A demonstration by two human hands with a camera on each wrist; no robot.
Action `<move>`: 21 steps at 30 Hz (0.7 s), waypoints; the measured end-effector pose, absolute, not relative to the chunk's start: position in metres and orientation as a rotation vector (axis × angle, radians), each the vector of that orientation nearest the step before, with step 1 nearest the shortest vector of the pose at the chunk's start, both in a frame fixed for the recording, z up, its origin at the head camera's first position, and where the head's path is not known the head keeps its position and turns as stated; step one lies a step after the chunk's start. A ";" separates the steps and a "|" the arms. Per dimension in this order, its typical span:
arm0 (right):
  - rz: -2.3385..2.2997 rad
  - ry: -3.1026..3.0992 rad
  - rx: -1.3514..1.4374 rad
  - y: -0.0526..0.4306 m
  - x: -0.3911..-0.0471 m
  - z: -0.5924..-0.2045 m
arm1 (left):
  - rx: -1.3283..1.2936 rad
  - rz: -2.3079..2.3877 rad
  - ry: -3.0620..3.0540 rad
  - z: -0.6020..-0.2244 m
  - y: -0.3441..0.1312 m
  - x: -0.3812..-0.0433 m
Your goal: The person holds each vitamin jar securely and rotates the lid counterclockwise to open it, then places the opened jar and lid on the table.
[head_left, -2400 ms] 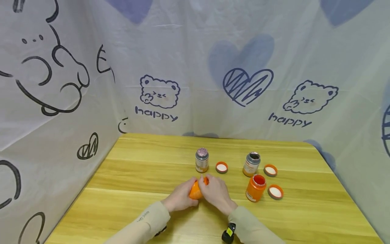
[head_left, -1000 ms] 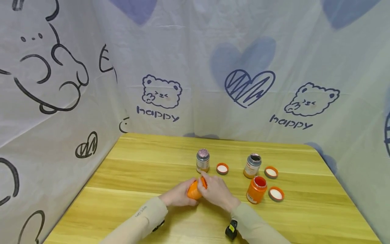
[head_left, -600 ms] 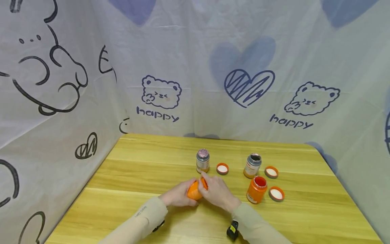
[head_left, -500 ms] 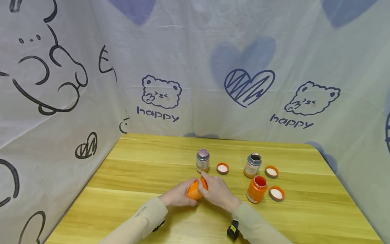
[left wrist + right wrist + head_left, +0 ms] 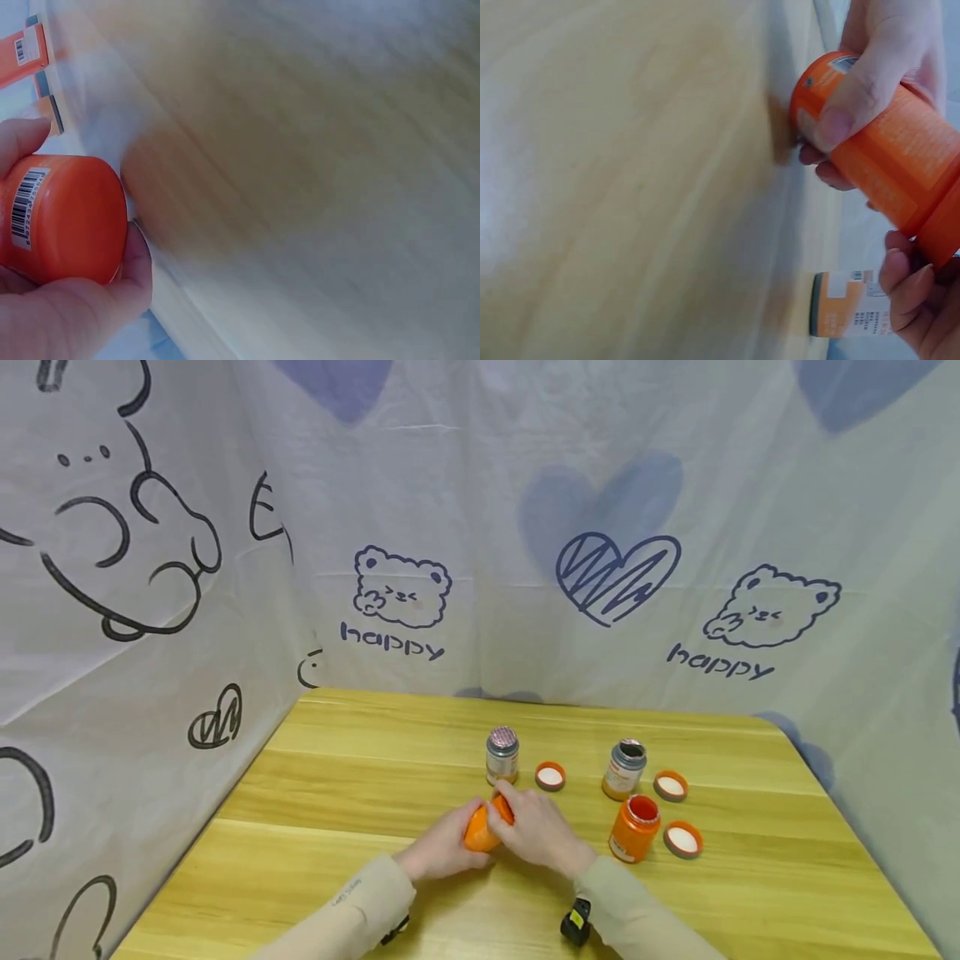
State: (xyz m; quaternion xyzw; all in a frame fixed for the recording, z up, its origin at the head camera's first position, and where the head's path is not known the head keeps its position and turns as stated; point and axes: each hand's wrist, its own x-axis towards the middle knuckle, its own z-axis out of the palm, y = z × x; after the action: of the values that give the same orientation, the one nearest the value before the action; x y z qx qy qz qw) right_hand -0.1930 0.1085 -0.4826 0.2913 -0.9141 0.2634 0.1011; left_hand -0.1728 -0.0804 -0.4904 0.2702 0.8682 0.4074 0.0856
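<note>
both hands meet on one orange bottle (image 5: 479,831), held tilted just above the table (image 5: 337,793). left hand (image 5: 442,847) wraps the bottle's base end — thumb and fingers curled round it. right hand (image 5: 534,835) grips the cap end (image 5: 504,808), fingertips (image 5: 907,281) curled on it. beyond the fingers stand a foil-sealed bottle (image 5: 502,755), an open grey-necked bottle (image 5: 622,769), an open orange bottle (image 5: 633,828) and three loose caps (image 5: 682,840).

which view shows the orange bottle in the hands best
The right wrist view: the orange bottle shows along nearly its whole body, left thumb across it and right fingers at its cap end. The left wrist view shows only its base and barcode. The head view shows a sliver between both hands.
</note>
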 end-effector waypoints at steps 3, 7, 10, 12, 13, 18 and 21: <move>0.845 -2.725 0.820 0.109 -0.193 -0.477 | 0.793 1.211 2.621 -0.491 -0.079 -0.173; 0.903 -2.766 0.709 0.110 -0.194 -0.465 | 0.804 1.204 2.702 -0.490 -0.076 -0.174; 0.955 -2.781 0.587 0.110 -0.195 -0.455 | 0.803 1.204 2.810 -0.487 -0.072 -0.174; 1.016 -2.780 0.513 0.110 -0.195 -0.449 | 0.784 1.218 2.892 -0.484 -0.068 -0.174; 1.052 -2.780 0.478 0.111 -0.195 -0.446 | 0.772 1.223 2.935 -0.483 -0.067 -0.174; 1.187 -2.784 0.352 0.112 -0.198 -0.436 | 0.674 1.213 3.075 -0.478 -0.061 -0.172; 1.206 -2.803 0.297 0.112 -0.200 -0.430 | 0.627 1.171 3.127 -0.477 -0.058 -0.170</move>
State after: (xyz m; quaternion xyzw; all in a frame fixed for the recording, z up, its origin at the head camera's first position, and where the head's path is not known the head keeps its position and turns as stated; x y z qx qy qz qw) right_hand -0.1995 0.1119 -0.4301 0.0968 -0.9136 0.3932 0.0377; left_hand -0.1696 -0.0577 -0.4772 0.1831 0.9129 0.3418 -0.1275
